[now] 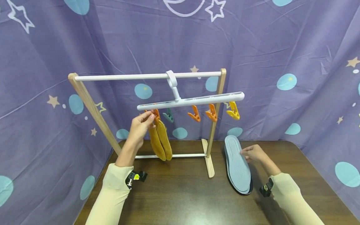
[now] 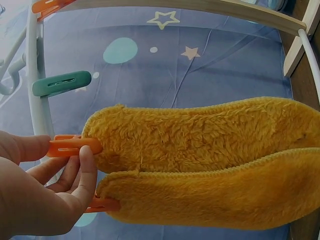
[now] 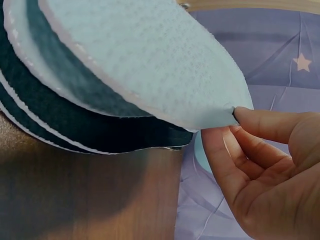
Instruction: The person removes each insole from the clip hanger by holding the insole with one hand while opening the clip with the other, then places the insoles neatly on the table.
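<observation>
My left hand (image 1: 139,127) pinches an orange clothes peg (image 2: 75,146) between thumb and fingers. That peg grips the end of a fuzzy mustard-yellow insole (image 2: 200,137). A second yellow insole (image 2: 215,197) hangs beside it from another orange peg (image 2: 105,204), under the left end of the white hanger (image 1: 209,100). On the right, my right hand (image 1: 255,155) pinches the edge of a light blue insole (image 1: 237,165) between thumb and fingers. More insole layers lie beneath it, with a dark one (image 3: 165,134) at the bottom; their exact number is unclear.
The hanger hooks over the white rail (image 1: 121,77) of a wooden stand (image 1: 95,115). Along it hang a green peg (image 1: 168,115), two orange pegs (image 1: 211,113) and a yellow peg (image 1: 233,111). Below is a brown table (image 1: 180,193); a patterned purple curtain (image 1: 261,47) hangs behind.
</observation>
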`<state>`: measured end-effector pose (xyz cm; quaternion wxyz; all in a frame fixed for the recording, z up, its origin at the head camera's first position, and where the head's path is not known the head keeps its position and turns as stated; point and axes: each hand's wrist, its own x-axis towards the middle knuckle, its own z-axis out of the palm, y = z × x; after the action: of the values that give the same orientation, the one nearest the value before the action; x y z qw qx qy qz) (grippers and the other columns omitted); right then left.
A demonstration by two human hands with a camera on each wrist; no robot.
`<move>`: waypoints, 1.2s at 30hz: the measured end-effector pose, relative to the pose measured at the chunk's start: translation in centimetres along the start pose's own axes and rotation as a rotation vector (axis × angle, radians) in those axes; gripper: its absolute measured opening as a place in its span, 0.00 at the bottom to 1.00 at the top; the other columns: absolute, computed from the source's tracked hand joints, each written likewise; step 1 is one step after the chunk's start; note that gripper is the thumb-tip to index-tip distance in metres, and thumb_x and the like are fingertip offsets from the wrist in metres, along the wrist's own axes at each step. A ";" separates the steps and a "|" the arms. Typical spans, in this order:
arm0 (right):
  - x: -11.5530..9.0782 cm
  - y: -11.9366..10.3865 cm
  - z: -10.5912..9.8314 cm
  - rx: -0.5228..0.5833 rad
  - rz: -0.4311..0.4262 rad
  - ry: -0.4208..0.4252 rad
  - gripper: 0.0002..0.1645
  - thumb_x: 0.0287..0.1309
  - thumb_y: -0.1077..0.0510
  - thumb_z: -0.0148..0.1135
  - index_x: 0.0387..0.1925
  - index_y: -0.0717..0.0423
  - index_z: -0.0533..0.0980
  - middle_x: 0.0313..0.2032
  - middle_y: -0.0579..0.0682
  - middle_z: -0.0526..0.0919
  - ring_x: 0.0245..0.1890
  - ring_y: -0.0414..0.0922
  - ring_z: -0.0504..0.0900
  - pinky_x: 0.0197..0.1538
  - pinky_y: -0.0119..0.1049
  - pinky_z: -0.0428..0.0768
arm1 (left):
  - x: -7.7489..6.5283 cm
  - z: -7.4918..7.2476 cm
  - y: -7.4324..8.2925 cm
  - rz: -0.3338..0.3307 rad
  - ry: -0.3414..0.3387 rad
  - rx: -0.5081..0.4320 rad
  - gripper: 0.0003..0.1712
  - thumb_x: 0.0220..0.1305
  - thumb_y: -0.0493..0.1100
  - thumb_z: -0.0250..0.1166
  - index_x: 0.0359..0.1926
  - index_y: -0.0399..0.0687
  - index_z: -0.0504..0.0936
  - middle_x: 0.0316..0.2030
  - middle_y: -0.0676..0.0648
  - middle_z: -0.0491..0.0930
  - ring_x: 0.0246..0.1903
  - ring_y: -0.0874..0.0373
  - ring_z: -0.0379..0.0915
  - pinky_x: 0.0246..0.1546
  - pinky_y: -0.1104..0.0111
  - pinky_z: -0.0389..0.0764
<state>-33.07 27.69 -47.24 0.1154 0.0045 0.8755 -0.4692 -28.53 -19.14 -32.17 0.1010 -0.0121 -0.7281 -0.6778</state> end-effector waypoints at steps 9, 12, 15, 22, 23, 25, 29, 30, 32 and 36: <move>0.4 0.7 0.4 -0.035 -0.024 -0.016 0.18 0.65 0.65 0.61 0.47 0.82 0.79 0.28 0.51 0.84 0.25 0.40 0.82 0.39 0.46 0.90 | -0.2 -0.2 0.2 0.007 -0.001 -0.003 0.26 0.78 0.41 0.55 0.70 0.31 0.69 0.56 0.44 0.77 0.41 0.68 0.75 0.41 0.78 0.82; 0.6 0.8 0.5 -0.031 -0.006 -0.010 0.17 0.65 0.65 0.62 0.45 0.80 0.80 0.27 0.51 0.84 0.25 0.41 0.81 0.38 0.45 0.90 | -0.2 -0.4 0.1 0.017 -0.006 0.003 0.25 0.78 0.41 0.54 0.69 0.31 0.70 0.48 0.52 0.78 0.41 0.68 0.75 0.41 0.78 0.82; 0.7 0.8 0.7 -0.042 -0.005 -0.016 0.17 0.64 0.65 0.62 0.45 0.80 0.80 0.28 0.51 0.82 0.25 0.42 0.81 0.38 0.46 0.90 | -0.2 -0.5 0.1 0.021 -0.014 0.006 0.24 0.79 0.41 0.54 0.67 0.30 0.72 0.44 0.57 0.77 0.41 0.68 0.75 0.41 0.78 0.81; 0.9 1.3 1.2 -0.038 0.015 -0.015 0.17 0.63 0.67 0.63 0.45 0.82 0.79 0.27 0.51 0.82 0.24 0.40 0.80 0.35 0.43 0.90 | -0.4 -0.6 0.1 0.030 -0.047 -0.013 0.24 0.78 0.41 0.55 0.66 0.30 0.72 0.43 0.58 0.82 0.41 0.68 0.78 0.42 0.76 0.82; 0.8 1.3 1.3 -0.031 0.016 -0.016 0.17 0.63 0.67 0.63 0.45 0.83 0.79 0.26 0.50 0.82 0.23 0.40 0.80 0.34 0.42 0.89 | -0.5 -0.6 0.0 0.031 -0.050 -0.016 0.23 0.78 0.41 0.55 0.66 0.30 0.72 0.43 0.58 0.83 0.41 0.68 0.79 0.43 0.76 0.83; 0.8 1.4 1.4 -0.013 0.026 -0.014 0.17 0.63 0.67 0.63 0.45 0.83 0.78 0.25 0.49 0.81 0.23 0.39 0.79 0.32 0.40 0.88 | -0.6 -0.6 0.0 0.035 -0.048 -0.019 0.23 0.78 0.41 0.56 0.66 0.30 0.73 0.42 0.57 0.83 0.41 0.67 0.79 0.43 0.76 0.83; 0.8 1.3 1.6 0.008 0.032 -0.009 0.16 0.64 0.68 0.62 0.45 0.83 0.78 0.25 0.50 0.81 0.23 0.39 0.80 0.32 0.39 0.88 | -0.8 -0.6 0.2 0.035 -0.020 -0.012 0.22 0.78 0.41 0.56 0.65 0.31 0.73 0.43 0.56 0.82 0.42 0.67 0.78 0.44 0.75 0.83; 0.8 1.3 1.6 0.011 0.034 -0.005 0.16 0.64 0.68 0.62 0.45 0.83 0.78 0.26 0.50 0.82 0.24 0.39 0.80 0.32 0.39 0.89 | -0.8 -0.6 0.2 0.037 -0.013 -0.008 0.22 0.78 0.41 0.55 0.65 0.31 0.73 0.43 0.56 0.81 0.43 0.67 0.78 0.44 0.75 0.83; 0.8 1.3 1.7 0.004 0.028 0.002 0.16 0.64 0.68 0.62 0.45 0.83 0.78 0.27 0.52 0.83 0.24 0.40 0.81 0.33 0.41 0.89 | -0.9 -0.6 0.3 0.038 -0.001 -0.003 0.22 0.78 0.42 0.55 0.65 0.32 0.73 0.44 0.55 0.81 0.43 0.67 0.78 0.44 0.76 0.83; 0.6 1.3 1.9 -0.002 0.034 0.032 0.15 0.62 0.68 0.64 0.43 0.82 0.78 0.26 0.53 0.82 0.24 0.41 0.82 0.33 0.41 0.89 | -0.9 -0.6 0.3 0.041 0.011 -0.004 0.23 0.78 0.41 0.55 0.66 0.30 0.72 0.48 0.50 0.80 0.43 0.68 0.77 0.44 0.77 0.82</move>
<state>-33.16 26.73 -49.44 0.1096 0.0269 0.8774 -0.4663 -27.51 -19.64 -32.02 0.1189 -0.0232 -0.7258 -0.6772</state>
